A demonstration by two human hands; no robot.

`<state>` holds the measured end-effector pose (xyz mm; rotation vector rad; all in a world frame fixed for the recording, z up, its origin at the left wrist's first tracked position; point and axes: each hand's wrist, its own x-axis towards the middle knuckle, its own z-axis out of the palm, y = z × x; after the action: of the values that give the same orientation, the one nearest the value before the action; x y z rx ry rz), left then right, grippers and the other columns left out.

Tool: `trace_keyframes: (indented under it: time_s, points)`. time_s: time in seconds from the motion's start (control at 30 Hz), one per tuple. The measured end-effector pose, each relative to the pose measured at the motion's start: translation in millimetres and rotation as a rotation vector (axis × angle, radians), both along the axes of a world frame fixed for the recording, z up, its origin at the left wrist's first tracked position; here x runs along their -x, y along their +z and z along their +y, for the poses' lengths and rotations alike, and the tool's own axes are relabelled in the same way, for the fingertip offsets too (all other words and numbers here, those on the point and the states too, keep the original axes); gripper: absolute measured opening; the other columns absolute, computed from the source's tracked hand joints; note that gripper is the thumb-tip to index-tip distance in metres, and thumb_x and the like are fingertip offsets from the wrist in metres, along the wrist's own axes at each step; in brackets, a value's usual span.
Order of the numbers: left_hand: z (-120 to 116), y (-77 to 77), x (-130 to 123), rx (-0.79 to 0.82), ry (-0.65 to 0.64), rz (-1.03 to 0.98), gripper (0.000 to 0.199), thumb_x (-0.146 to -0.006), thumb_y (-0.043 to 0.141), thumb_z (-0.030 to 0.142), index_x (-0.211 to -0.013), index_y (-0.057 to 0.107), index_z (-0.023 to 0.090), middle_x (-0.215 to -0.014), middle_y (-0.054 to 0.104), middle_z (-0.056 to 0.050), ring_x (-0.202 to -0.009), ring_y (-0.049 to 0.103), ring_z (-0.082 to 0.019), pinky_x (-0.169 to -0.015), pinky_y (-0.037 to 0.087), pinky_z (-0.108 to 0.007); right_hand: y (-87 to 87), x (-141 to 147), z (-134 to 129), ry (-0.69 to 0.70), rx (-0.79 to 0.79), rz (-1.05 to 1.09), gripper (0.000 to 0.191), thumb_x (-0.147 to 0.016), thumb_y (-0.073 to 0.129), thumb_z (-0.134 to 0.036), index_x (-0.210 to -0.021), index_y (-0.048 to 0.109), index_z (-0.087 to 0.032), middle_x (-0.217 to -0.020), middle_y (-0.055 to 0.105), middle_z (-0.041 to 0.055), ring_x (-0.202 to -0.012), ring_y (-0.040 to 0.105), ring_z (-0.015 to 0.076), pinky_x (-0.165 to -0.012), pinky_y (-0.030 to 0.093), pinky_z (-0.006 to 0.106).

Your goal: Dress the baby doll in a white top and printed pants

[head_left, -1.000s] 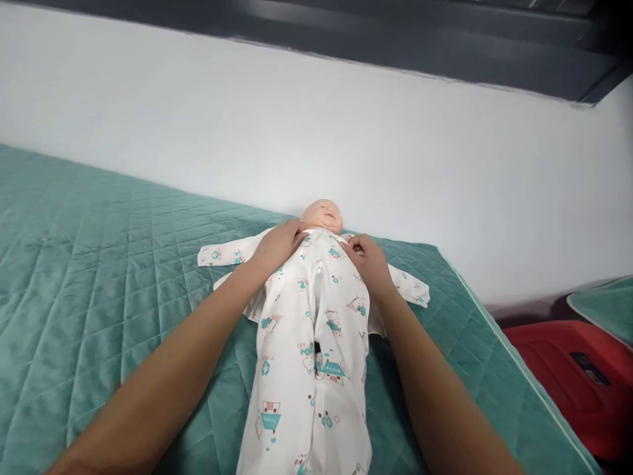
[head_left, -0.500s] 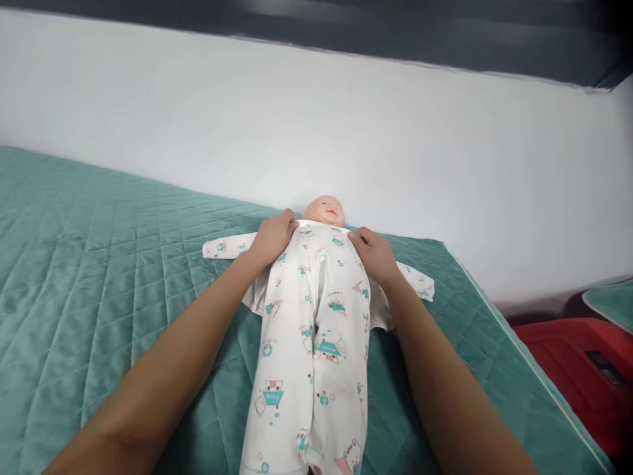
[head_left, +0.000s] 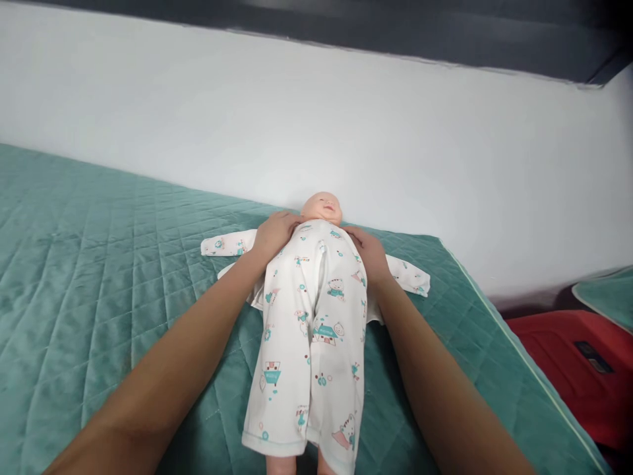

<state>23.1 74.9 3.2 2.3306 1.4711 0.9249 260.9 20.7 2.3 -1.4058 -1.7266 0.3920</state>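
Note:
A baby doll (head_left: 322, 206) lies on its back, its head toward the wall. White printed baby pants (head_left: 291, 297) cover it from just below the chin to the lower legs, where bare feet or shins show beneath the cuffs. At the left edge of the waistband my left hand (head_left: 275, 234) is closed, its fingers tucked at the cloth. My right hand (head_left: 368, 251) grips the right edge in the same way; its fingertips are partly hidden. From under the pants a matching white top (head_left: 229, 243) spreads out, with a sleeve to each side.
A green quilted bedspread (head_left: 123, 284) lies under everything. Behind the doll's head rises a white wall (head_left: 316, 119), with a dark beam (head_left: 346, 26) above. Past the bed's right edge stands a red case-like object (head_left: 558, 356), near another green padded piece (head_left: 606, 297).
The pants have been drawn up a little toward the head, so the doll's lower legs now show under the cuffs. My fingers have slid further around the waistband's edges.

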Motion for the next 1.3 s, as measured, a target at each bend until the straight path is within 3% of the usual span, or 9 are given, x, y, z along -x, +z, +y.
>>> trace_keyframes:
  time_s: [0.23, 0.43, 0.53, 0.63, 0.77, 0.87, 0.97, 1.13, 1.3]
  points:
    - [-23.9, -3.1, 12.7, -0.078, -0.012, 0.155, 0.031, -0.093, 0.050, 0.023, -0.119, 0.067, 0.027, -0.119, 0.069, -0.008, -0.112, 0.056, -0.028, -0.095, 0.039, -0.042, -2.9, -3.3, -23.1, 0.052, -0.021, -0.079, 0.043, -0.090, 0.052, -0.036, -0.130, 0.065, -0.027, -0.137, 0.063, 0.0027, -0.128, 0.056, 0.0289, -0.110, 0.040, 0.049]
    - [-58.6, -18.2, 31.7, -0.191, 0.000, -0.025, 0.032, -0.093, 0.049, 0.019, -0.123, 0.061, 0.019, -0.131, 0.062, -0.011, -0.124, 0.051, -0.025, -0.108, 0.039, -0.043, -15.8, 1.0, -66.6, -0.088, -0.174, -0.039, 0.047, -0.093, 0.047, -0.035, -0.137, 0.059, -0.021, -0.145, 0.055, 0.0075, -0.139, 0.046, 0.0281, -0.118, 0.033, 0.053]
    - [-108.1, -20.0, 41.3, -0.287, 0.059, -0.186, 0.037, -0.096, 0.039, 0.015, -0.128, 0.057, 0.015, -0.131, 0.061, -0.013, -0.127, 0.050, -0.024, -0.112, 0.038, -0.044, -9.6, 21.0, -120.2, -0.054, -0.261, -0.037, 0.047, -0.095, 0.046, -0.027, -0.141, 0.054, -0.024, -0.149, 0.051, 0.0056, -0.141, 0.044, 0.0244, -0.120, 0.032, 0.050]
    - [-184.1, -17.7, 47.3, -0.297, 0.104, -0.298, 0.032, -0.095, 0.043, 0.016, -0.124, 0.058, 0.019, -0.124, 0.062, -0.009, -0.120, 0.054, -0.022, -0.107, 0.043, -0.041, -1.4, 47.3, -184.7, 0.028, -0.291, 0.014, 0.043, -0.096, 0.049, -0.019, -0.137, 0.056, -0.029, -0.149, 0.052, 0.0031, -0.141, 0.044, 0.0217, -0.119, 0.034, 0.049]
    - [-283.2, -23.6, 49.3, -0.133, 0.033, -0.355, 0.024, -0.095, 0.047, 0.016, -0.114, 0.060, 0.022, -0.110, 0.061, -0.005, -0.106, 0.057, -0.017, -0.094, 0.048, -0.033, 0.6, 74.8, -252.8, 0.189, -0.157, -0.056, 0.037, -0.094, 0.057, -0.020, -0.129, 0.058, -0.031, -0.141, 0.059, 0.0016, -0.142, 0.042, 0.0238, -0.119, 0.031, 0.054]
    - [-323.1, -32.2, 48.2, -0.011, -0.016, -0.327, 0.035, -0.092, 0.045, 0.009, -0.122, 0.055, 0.023, -0.124, 0.054, -0.008, -0.115, 0.053, -0.018, -0.099, 0.047, -0.034, 1.6, 84.7, -277.4, 0.209, -0.001, -0.161, 0.036, -0.096, 0.054, -0.024, -0.132, 0.056, -0.030, -0.137, 0.062, 0.0016, -0.141, 0.043, 0.0244, -0.119, 0.027, 0.058]
    - [-329.1, -34.1, 46.8, 0.026, -0.041, -0.262, 0.040, -0.087, 0.046, 0.005, -0.123, 0.052, 0.022, -0.126, 0.052, -0.009, -0.114, 0.052, -0.021, -0.097, 0.047, -0.037, 12.2, 88.6, -284.5, 0.186, 0.080, -0.294, 0.033, -0.097, 0.049, -0.020, -0.128, 0.057, -0.029, -0.135, 0.062, 0.0018, -0.140, 0.042, 0.0244, -0.118, 0.027, 0.058]
    - [-314.9, -24.5, 44.1, -0.020, -0.088, -0.230, 0.020, -0.091, 0.042, 0.008, -0.103, 0.054, 0.019, -0.101, 0.059, -0.006, -0.097, 0.054, -0.020, -0.086, 0.046, -0.037, 36.7, 96.2, -279.0, 0.167, 0.088, -0.493, 0.013, -0.091, 0.061, -0.019, -0.102, 0.065, -0.025, -0.112, 0.069, 0.0027, -0.121, 0.054, 0.0263, -0.114, 0.027, 0.057]
    - [-319.8, -19.8, 40.1, -0.008, -0.129, -0.314, 0.014, -0.096, 0.043, 0.014, -0.102, 0.055, 0.019, -0.096, 0.058, -0.004, -0.094, 0.054, -0.018, -0.084, 0.045, -0.032, 33.2, 109.3, -272.9, 0.154, 0.061, -0.444, 0.007, -0.086, 0.067, -0.018, -0.088, 0.062, -0.023, -0.092, 0.068, -0.0008, -0.104, 0.057, 0.0226, -0.110, 0.030, 0.051]
